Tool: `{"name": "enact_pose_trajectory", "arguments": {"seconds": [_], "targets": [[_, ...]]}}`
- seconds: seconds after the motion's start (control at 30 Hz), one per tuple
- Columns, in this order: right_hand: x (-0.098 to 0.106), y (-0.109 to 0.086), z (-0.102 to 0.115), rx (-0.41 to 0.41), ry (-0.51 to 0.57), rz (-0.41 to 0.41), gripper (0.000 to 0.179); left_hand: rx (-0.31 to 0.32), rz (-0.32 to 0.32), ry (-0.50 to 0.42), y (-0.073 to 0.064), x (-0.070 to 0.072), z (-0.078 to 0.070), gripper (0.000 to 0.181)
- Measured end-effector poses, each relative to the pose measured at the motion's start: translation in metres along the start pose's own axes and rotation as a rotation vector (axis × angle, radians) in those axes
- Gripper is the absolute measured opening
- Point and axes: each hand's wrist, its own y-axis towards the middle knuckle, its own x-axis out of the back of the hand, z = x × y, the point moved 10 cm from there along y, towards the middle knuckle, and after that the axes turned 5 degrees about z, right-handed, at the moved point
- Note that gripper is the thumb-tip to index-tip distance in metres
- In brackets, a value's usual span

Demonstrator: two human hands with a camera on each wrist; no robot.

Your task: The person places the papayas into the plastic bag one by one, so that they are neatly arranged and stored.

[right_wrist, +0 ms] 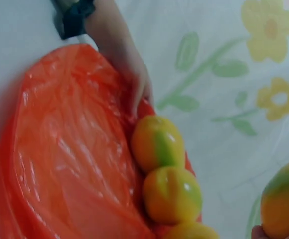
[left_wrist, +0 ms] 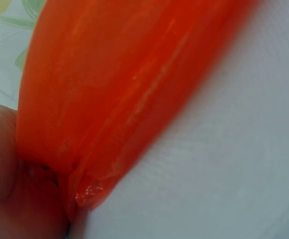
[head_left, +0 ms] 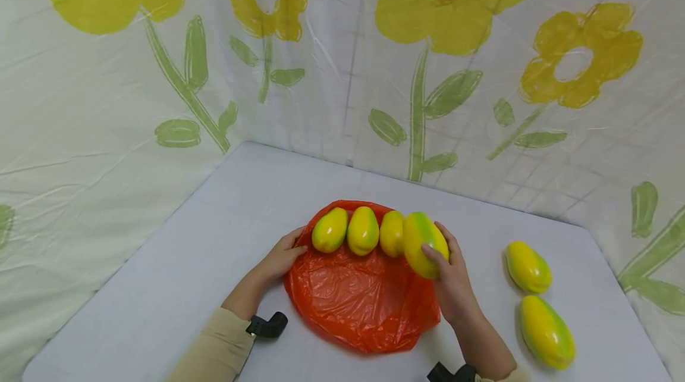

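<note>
A red plastic bag [head_left: 353,293] lies spread on the table with its mouth wide. Along its far side sit three yellow-green papayas [head_left: 363,231] in a row, the rightmost partly hidden. My left hand [head_left: 283,257] grips the bag's left edge; up close in the left wrist view, the thumb and palm [left_wrist: 5,184] hold gathered plastic. My right hand [head_left: 452,278] holds another papaya [head_left: 424,242], raised over the bag's right side, thumb on the near face and fingers behind. In the right wrist view this held papaya [right_wrist: 286,199] appears at the right edge, apart from the row.
Two more papayas, a farther one [head_left: 528,267] and a nearer one [head_left: 547,332], lie on the white table [head_left: 214,215] to the right of my right arm. A curtain [head_left: 332,72] printed with yellow flowers hangs behind the table and along its sides.
</note>
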Motion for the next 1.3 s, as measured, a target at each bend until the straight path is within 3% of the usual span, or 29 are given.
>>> {"name": "enact_pose_trajectory", "arguments": {"seconds": [0.23,0.5,0.67,0.83,1.1,1.3], "targets": [[-0.027,-0.003,0.004,0.012,-0.031,0.043,0.066,-0.002,-0.004,-0.003,0.000,0.001,-0.001,0.051],[-0.058,0.000,0.010,0.047,0.056,0.051,0.065,0.000,-0.002,0.006,0.000,0.001,0.000,0.051],[-0.075,0.000,0.001,0.031,0.072,0.042,0.067,-0.004,-0.001,0.008,0.001,0.001,0.000,0.051],[-0.090,0.003,-0.013,-0.012,0.018,0.030,0.069,0.004,-0.003,0.036,0.001,0.002,0.000,0.051],[-0.123,0.005,-0.029,-0.016,0.029,0.105,0.073,0.008,0.003,0.020,0.001,0.002,0.000,0.050],[-0.138,0.005,-0.043,-0.052,0.043,0.094,0.074,0.010,0.003,0.005,-0.001,0.001,0.001,0.049]]}}
